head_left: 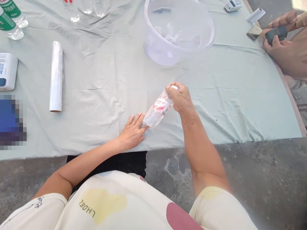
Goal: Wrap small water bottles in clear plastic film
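A clear plastic bottle (160, 108) with a red and white label lies slanted over the cloth, its surface wrinkled as if wrapped in clear film. My right hand (180, 95) is closed around its upper end, where a white cap partly shows. At the lower end, my left hand (134, 131) lies flat with its fingers stretched out, the fingertips touching the bottle's base. The cloth-covered table (107, 80) is under both hands.
A translucent tub (155, 54) with crumpled clear plastic inside stands beyond my hands. To the left are a film roll (56, 76), a white box-like device (8, 72) and several bottles (14, 22). At right, another person's hands (278, 44) hold a phone (275, 34).
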The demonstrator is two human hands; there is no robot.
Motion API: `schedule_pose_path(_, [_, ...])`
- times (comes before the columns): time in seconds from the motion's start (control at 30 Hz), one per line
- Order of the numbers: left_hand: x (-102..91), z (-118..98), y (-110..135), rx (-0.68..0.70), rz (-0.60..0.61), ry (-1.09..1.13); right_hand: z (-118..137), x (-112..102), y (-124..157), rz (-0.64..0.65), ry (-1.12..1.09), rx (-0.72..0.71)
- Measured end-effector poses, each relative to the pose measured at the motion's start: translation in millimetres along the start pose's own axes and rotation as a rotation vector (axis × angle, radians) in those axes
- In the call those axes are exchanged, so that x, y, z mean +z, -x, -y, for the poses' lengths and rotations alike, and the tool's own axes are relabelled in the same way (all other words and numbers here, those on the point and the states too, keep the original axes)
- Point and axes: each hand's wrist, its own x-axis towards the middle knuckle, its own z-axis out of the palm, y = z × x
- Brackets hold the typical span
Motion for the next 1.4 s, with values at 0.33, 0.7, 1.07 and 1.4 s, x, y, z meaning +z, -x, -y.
schedule_pose_path(0.33, [-80.2, 12.3, -6.0, -0.191, -0.245, 1.228, 90.7, 15.9, 50.8, -0.366, -0.043, -0.765])
schedule_pose_path(0.7, [-128.7, 57.8, 6.8, -0.007, -0.561, 2.118, 137.8, 89.8, 29.3, -0.389, -0.476, -1.159])
schedule_pose_path(1.07, [-107.7, 107.9, 2.4, -0.19, -0.484, 2.038, 124.0, 150.0, 35.5, 0.38, -0.357, -0.95])
schedule_pose_path(1.4, [-105.0, 110.1, -8.2, -0.331, -0.466, 2.042, 199.5, 169.8, -156.7, -0.18, -0.047, -0.761])
